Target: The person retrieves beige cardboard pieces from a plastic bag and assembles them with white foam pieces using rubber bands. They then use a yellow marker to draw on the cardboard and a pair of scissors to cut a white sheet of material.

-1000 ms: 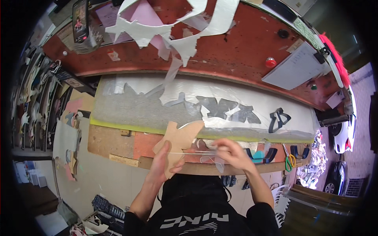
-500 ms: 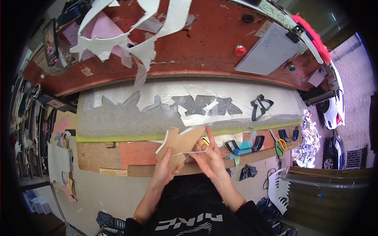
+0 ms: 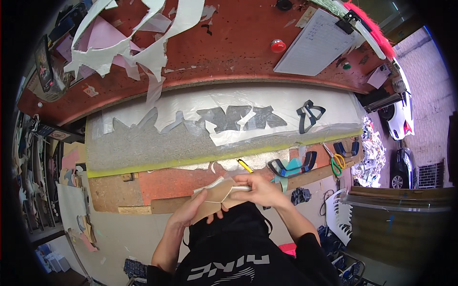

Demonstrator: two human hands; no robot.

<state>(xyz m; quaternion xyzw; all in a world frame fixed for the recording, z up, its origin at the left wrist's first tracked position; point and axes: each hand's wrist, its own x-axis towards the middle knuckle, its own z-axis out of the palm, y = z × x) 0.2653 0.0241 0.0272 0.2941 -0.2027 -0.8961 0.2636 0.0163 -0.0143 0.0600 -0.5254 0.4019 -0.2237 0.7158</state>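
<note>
A small stack of tan and white cut sheet pieces (image 3: 218, 192) is held low in front of my body. My left hand (image 3: 193, 209) grips its left side, thumb on top and fingers underneath. A thin white cord (image 3: 213, 202) runs across the stack. At the stack's right edge my right hand (image 3: 257, 189) is closed, pinching something white and narrow; whether this is cord or part of a sheet I cannot tell. Beyond the hands lies a yellow cutter-like tool (image 3: 244, 165) on the bench's front strip.
Dark die cutters (image 3: 292, 164), (image 3: 311, 117) and orange-and-green-handled scissors (image 3: 337, 163) lie on the right. A grey and white sheet (image 3: 143, 148) with cut-out shapes covers the bench. Behind it rises a red machine beam (image 3: 214, 57) with a red button (image 3: 277, 46).
The stack has turned and come closer to my body. My right hand has gone from spread fingers holding a cord loop to a pinch at the stack's edge. The view has shifted slightly.
</note>
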